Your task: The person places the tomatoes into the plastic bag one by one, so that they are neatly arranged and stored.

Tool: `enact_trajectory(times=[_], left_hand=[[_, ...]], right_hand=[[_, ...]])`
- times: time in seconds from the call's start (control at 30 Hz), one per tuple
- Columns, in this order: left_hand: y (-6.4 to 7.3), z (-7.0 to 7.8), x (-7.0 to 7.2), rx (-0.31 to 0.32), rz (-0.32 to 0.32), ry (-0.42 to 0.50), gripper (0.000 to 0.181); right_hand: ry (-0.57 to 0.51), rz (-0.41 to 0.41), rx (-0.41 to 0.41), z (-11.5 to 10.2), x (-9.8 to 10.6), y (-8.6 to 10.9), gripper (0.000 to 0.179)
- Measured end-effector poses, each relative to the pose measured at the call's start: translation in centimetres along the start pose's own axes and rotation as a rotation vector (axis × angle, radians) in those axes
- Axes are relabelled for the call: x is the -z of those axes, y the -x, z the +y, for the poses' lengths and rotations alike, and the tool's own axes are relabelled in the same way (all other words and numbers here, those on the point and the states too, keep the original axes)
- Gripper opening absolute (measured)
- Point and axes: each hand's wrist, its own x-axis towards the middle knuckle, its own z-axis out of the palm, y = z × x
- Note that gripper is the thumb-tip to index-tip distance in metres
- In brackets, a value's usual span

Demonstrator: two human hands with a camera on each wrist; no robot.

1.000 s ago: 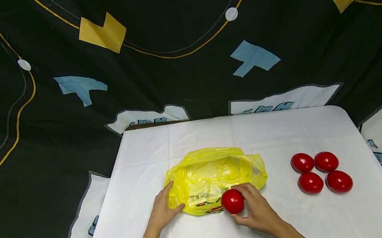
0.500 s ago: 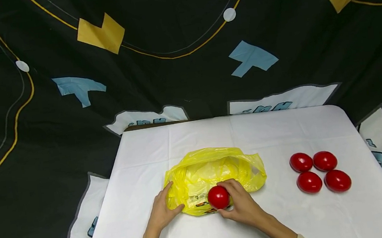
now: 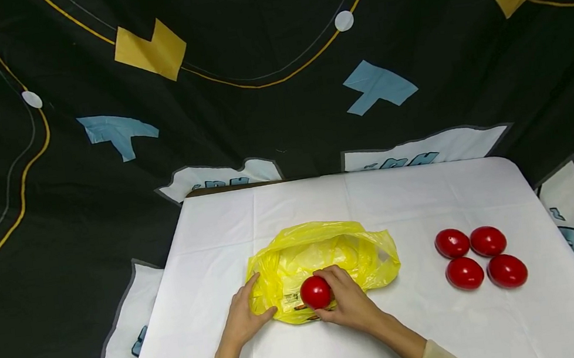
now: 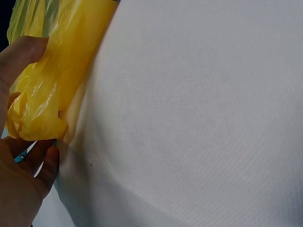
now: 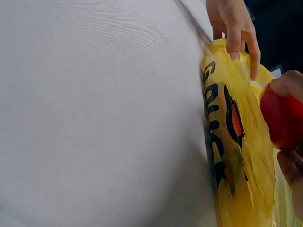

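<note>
A crinkled yellow plastic bag (image 3: 324, 228) lies on the white table with its mouth spread and dark print on its near side. My left hand (image 3: 244, 319) holds the bag's left end; in the left wrist view, the thumb lies on the yellow film and the fingers sit lower, partly behind it. Between the thumb and fingers of my right hand (image 3: 351, 301) is a glossy red ball (image 3: 315, 292). It hangs over the near side of the bag's mouth. The right wrist view shows the same red ball (image 5: 281, 118) beside the printed yellow side.
Several more glossy red balls, slightly oval, sit grouped on the right of the table, among them a near-right one (image 3: 508, 271). White cloth covers the table (image 3: 401, 201). A dark patterned curtain (image 3: 270, 127) hangs behind it.
My right hand has carried the red ball leftward and slightly away from me, from the bag's near right edge to over its mouth. The left hand and bag have stayed put.
</note>
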Motion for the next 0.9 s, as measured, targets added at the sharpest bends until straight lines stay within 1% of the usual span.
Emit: enact_trajectory(times=[0.23, 0.47, 0.9], left_hand=[[-0.1, -0.1, 0.0, -0.006, -0.002, -0.011, 0.090], [-0.2, 0.1, -0.1, -0.002, -0.002, -0.001, 0.090], [-0.1, 0.1, -0.1, 0.000, 0.003, -0.012, 0.090]], right_hand=[[-0.005, -0.019, -0.018, -0.1, 0.1, -0.5, 0.070], [-0.013, -0.033, -0.030, 0.0, 0.0, -0.8, 0.070], [-0.037, -0.064, -0.037, -0.3, -1.9, -1.9, 0.070]])
